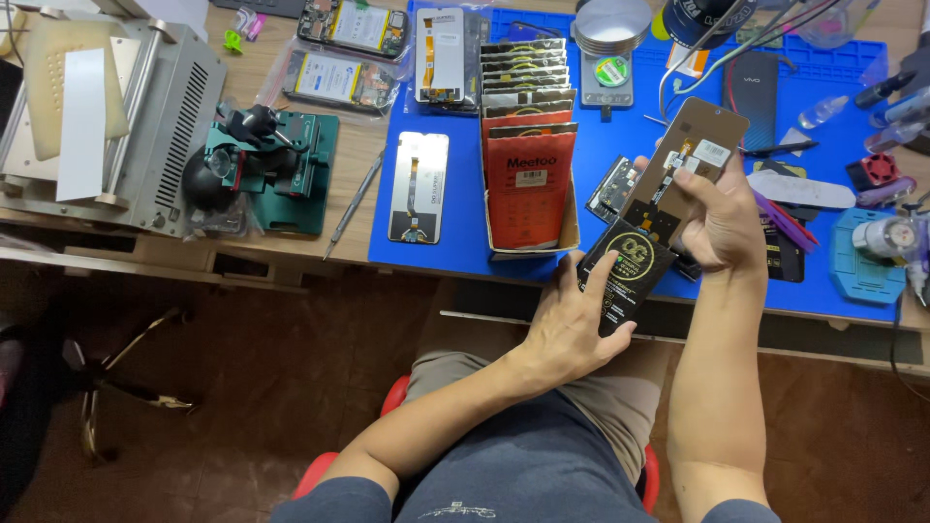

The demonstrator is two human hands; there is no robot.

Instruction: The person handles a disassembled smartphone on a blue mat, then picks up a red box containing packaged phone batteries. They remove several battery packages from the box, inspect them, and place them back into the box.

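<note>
Landmark: blue rubber work mat (601,184).

- Left of mat: grey metal machine (116,116); green clamping jig (266,169); thin metal pry tool (354,203).
- On mat's left part: white-backed phone screen panel (418,187), face down; open cardboard box of red sleeved packets (528,174), filed upright for picking.
- Over mat's near edge: left hand (572,334), fingers closed on black glossy packet with gold round emblem (625,271).
- Above it: right hand (722,218), clamped on brown-backed phone display panel (683,165), tilted up, seemingly for inspection.

Right hand (719,221) grips phone screen panel (690,160); left hand (573,324) holds black packet (625,273) over blue mat (620,145) edge
</note>
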